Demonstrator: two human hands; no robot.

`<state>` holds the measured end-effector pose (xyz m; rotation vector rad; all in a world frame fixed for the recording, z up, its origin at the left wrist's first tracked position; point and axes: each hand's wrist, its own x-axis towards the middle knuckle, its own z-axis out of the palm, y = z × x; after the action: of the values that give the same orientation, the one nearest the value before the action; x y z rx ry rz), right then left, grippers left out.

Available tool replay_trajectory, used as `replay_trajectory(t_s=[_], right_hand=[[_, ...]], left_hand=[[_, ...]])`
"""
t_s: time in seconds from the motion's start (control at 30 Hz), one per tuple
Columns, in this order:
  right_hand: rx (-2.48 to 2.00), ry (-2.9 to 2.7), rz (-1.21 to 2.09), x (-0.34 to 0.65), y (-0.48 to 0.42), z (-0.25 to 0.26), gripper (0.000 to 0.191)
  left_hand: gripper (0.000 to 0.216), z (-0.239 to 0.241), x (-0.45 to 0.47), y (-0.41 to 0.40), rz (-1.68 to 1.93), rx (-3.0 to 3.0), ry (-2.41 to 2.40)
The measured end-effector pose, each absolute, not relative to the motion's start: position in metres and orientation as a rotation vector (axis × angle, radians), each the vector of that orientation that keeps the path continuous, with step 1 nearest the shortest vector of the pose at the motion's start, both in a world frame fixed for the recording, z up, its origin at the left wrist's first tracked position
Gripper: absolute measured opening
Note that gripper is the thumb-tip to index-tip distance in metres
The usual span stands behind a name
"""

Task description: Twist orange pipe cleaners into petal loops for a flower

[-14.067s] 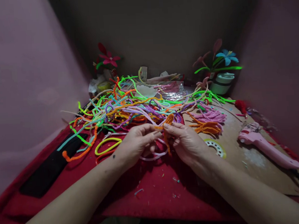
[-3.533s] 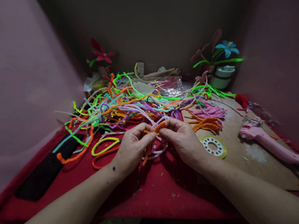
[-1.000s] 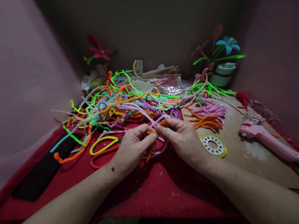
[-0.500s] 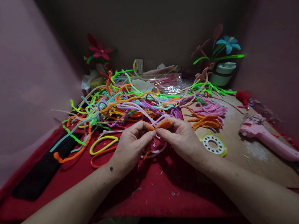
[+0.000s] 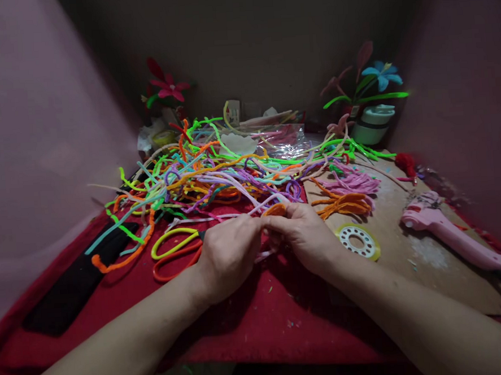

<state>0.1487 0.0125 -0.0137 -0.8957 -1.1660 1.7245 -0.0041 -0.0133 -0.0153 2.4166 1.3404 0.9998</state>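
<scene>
Both my hands meet above the middle of the red cloth. My right hand [image 5: 299, 227] pinches an orange pipe cleaner [image 5: 274, 210], whose bent loop shows above the thumb. Turned knuckles-up, my left hand [image 5: 233, 251] is closed against the right fingertips; its fingers hide what part of the pipe cleaner it grips. Scissors with yellow and red handles [image 5: 176, 254] lie just left of my left hand. A bundle of orange bent pipe cleaners [image 5: 347, 205] and a roll of clear tape [image 5: 358, 242] lie right of my right hand.
A tangled heap of coloured pipe cleaners [image 5: 207, 173] spreads behind my hands. A pink glue gun [image 5: 452, 229] lies on a brown board [image 5: 397, 258] at right. A black pouch-like item [image 5: 74, 289] lies at left. Pipe-cleaner flowers [image 5: 382, 76] and a pale lidded container [image 5: 374, 124] stand behind.
My left hand has rolled over from a thumb-side pinch to knuckles up, closing against the right fingers. The orange end that hung below is now hidden. The right hand has barely moved.
</scene>
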Motion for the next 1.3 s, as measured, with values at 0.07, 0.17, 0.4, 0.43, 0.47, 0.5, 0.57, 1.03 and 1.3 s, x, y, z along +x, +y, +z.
replay_trajectory(t_s=[0.07, 0.17, 0.4, 0.43, 0.47, 0.5, 0.57, 1.03, 1.3], right_hand=[[-0.865, -1.084, 1.813, 0.148, 0.013, -0.015, 0.011], [-0.865, -1.032, 1.852, 0.148, 0.014, -0.014, 0.014], [-0.886, -1.159, 1.631, 0.150, 0.011, -0.005, 0.014], [-0.885, -1.191, 1.596, 0.151, 0.010, -0.004, 0.013], [-0.882, -1.224, 1.564, 0.151, 0.010, -0.004, 0.013], [-0.882, -1.252, 1.536, 0.151, 0.009, -0.004, 0.012], [-0.878, -1.291, 1.505, 0.152, 0.009, -0.005, 0.011], [-0.897, -1.649, 1.006, 0.153, 0.005, -0.011, 0.009], [-0.913, -1.413, 1.325, 0.148, 0.004, -0.012, 0.007]], left_hand=[[0.017, -0.018, -0.007, -0.013, 0.914, 2.608, 1.278], [0.018, -0.016, -0.006, -0.013, 0.937, 2.541, 1.299], [0.013, -0.001, 0.001, -0.004, 0.942, 1.235, 1.098], [0.014, -0.001, 0.000, -0.001, 0.892, 1.121, 1.017], [0.014, -0.002, -0.001, 0.000, 0.858, 1.045, 0.953], [0.015, -0.003, -0.003, 0.002, 0.836, 0.997, 0.903], [0.019, -0.005, -0.004, 0.002, 0.789, 0.953, 0.827], [0.018, 0.005, -0.004, -0.004, 0.787, 1.190, 1.044], [0.016, -0.004, 0.000, -0.012, 1.018, 2.612, 1.405]])
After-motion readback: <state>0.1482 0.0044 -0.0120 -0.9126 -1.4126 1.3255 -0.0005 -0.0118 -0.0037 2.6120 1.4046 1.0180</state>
